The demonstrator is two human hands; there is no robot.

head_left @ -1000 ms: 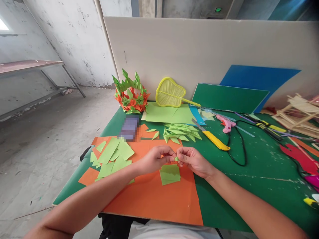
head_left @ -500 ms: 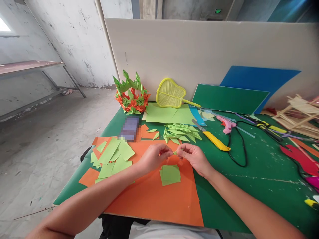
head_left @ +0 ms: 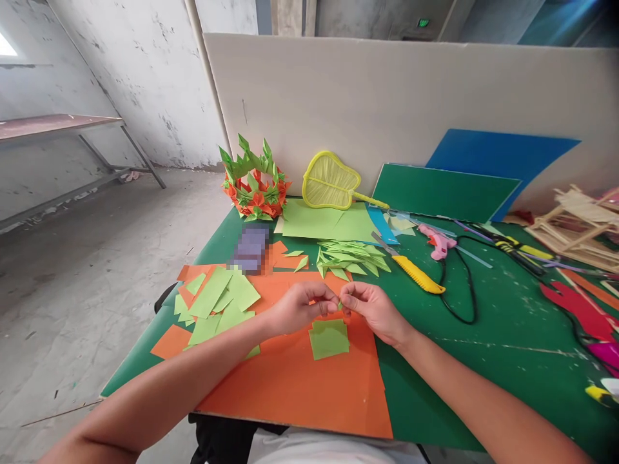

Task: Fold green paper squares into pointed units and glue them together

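Observation:
My left hand (head_left: 305,308) and my right hand (head_left: 372,310) meet above the orange sheet (head_left: 309,393), fingertips pinched together. Between them is a small piece of green paper (head_left: 340,305), mostly covered by the fingers. Just below lie a few stacked green paper squares (head_left: 329,339). Beyond the hands is a heap of folded green paper leaves (head_left: 353,258), with two single leaves to its left. More loose green paper pieces (head_left: 220,299) are spread left of my left hand.
A paper crown of orange and green folds (head_left: 255,183) stands at the back left, beside a yellow fan (head_left: 333,182). On the right lie a yellow utility knife (head_left: 418,274) and a pink glue gun (head_left: 436,242) with a black cord. A wooden stick model (head_left: 575,219) stands far right.
Both hands have come slightly closer together, and the green paper between them has turned and is more hidden by the fingers. The things on the table have stayed in place.

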